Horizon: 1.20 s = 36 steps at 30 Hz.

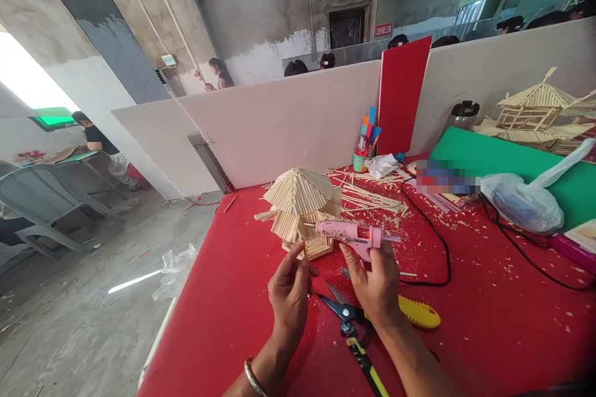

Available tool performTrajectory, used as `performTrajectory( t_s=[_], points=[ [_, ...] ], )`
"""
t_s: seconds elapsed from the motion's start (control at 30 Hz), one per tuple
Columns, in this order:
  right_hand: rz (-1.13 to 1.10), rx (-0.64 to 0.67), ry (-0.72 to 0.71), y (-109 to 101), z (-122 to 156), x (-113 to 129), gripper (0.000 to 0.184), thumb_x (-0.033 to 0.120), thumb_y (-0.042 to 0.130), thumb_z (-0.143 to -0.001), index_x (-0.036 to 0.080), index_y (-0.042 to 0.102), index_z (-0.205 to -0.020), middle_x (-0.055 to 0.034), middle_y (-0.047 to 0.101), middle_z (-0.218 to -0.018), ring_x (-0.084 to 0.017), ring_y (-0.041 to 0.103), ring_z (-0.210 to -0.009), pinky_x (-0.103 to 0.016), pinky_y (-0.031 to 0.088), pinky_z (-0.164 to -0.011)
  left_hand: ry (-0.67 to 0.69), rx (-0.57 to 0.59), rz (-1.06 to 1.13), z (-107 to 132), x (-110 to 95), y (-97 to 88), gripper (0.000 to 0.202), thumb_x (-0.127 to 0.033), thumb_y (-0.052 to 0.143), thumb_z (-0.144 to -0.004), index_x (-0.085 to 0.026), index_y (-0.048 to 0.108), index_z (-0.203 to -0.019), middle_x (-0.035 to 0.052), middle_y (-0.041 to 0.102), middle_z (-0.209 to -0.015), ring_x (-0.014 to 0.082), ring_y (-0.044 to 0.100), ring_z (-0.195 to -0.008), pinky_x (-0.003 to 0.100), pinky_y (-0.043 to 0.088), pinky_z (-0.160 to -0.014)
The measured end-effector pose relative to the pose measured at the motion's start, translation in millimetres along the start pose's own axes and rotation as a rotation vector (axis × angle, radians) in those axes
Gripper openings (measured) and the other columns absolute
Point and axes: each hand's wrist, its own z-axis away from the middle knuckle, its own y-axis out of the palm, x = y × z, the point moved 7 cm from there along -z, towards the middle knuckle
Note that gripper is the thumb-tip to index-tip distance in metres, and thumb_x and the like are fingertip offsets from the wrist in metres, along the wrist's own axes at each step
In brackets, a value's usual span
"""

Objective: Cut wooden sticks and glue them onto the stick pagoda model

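Observation:
My right hand [378, 282] is wrapped round the handle of a pink hot glue gun [342, 231], whose nozzle points left. My left hand [291, 288] pinches a short wooden stick [305, 252] just below the nozzle; most of the stick is hidden by the fingers. Right behind both hands stands a small model pavilion [298, 201] made of pale sticks, with tiered, sloping roofs. Under my right wrist lie open shears [347, 313] with black and yellow handles. Beside them is a yellow-handled tool [419, 312], partly covered by my right arm.
Loose sticks [372, 198] and chips litter the red table [223, 322]. A black cord [444, 248] loops to the right. Farther back are a cup of tools [360, 160], a plastic bag [524, 201], a green board [488, 161] and another stick model [535, 111]. A low partition [302, 118] borders the table.

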Motion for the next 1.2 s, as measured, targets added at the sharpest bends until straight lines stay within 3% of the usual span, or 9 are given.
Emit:
performTrajectory(
  t_s=[0.47, 0.73, 0.93, 1.2],
  points=[
    [-0.067, 0.019, 0.047, -1.0, -1.1, 3.4, 0.026, 0.033, 0.058, -0.091, 0.017, 0.058, -0.112, -0.0098, 0.062, -0.090, -0.022, 0.064, -0.082, -0.035, 0.054, -0.069, -0.014, 0.001, 0.019, 0.1, 1.9, 0.9, 0.051, -0.044, 0.072, -0.076, -0.013, 0.069, -0.116, -0.0001, 0.064, -0.060, 0.0072, 0.045, -0.043, 0.021, 0.040, -0.044],
    [-0.060, 0.037, 0.000, 2.3, 0.4, 1.7, 0.029, 0.029, 0.058, -0.092, 0.018, 0.054, -0.118, -0.0092, 0.062, -0.092, -0.021, 0.063, -0.082, -0.034, 0.053, -0.070, -0.019, 0.003, 0.010, 0.1, 3.8, 0.1, 0.050, -0.045, 0.071, -0.077, -0.013, 0.069, -0.115, 0.0000, 0.064, -0.060, 0.0072, 0.045, -0.043, 0.020, 0.041, -0.042],
    [-0.017, 0.066, -0.059, 4.0, 2.0, -0.6, 0.014, 0.030, 0.060, -0.091, 0.018, 0.058, -0.097, -0.0072, 0.064, -0.084, -0.020, 0.060, -0.076, -0.032, 0.049, -0.068, -0.016, 0.004, 0.017, -0.4, 5.2, 0.4, 0.050, -0.045, 0.071, -0.077, -0.013, 0.068, -0.115, -0.0004, 0.064, -0.060, 0.0068, 0.044, -0.043, 0.020, 0.040, -0.042],
    [-0.015, 0.068, -0.036, 4.0, 1.9, -0.9, 0.014, 0.028, 0.061, -0.091, 0.016, 0.058, -0.099, -0.0067, 0.065, -0.083, -0.019, 0.062, -0.078, -0.029, 0.048, -0.070, -0.021, 0.002, 0.027, 0.3, 4.7, 0.6, 0.054, -0.044, 0.071, -0.078, -0.012, 0.065, -0.121, -0.0008, 0.064, -0.060, 0.0066, 0.044, -0.043, 0.020, 0.040, -0.043]
  ],
)
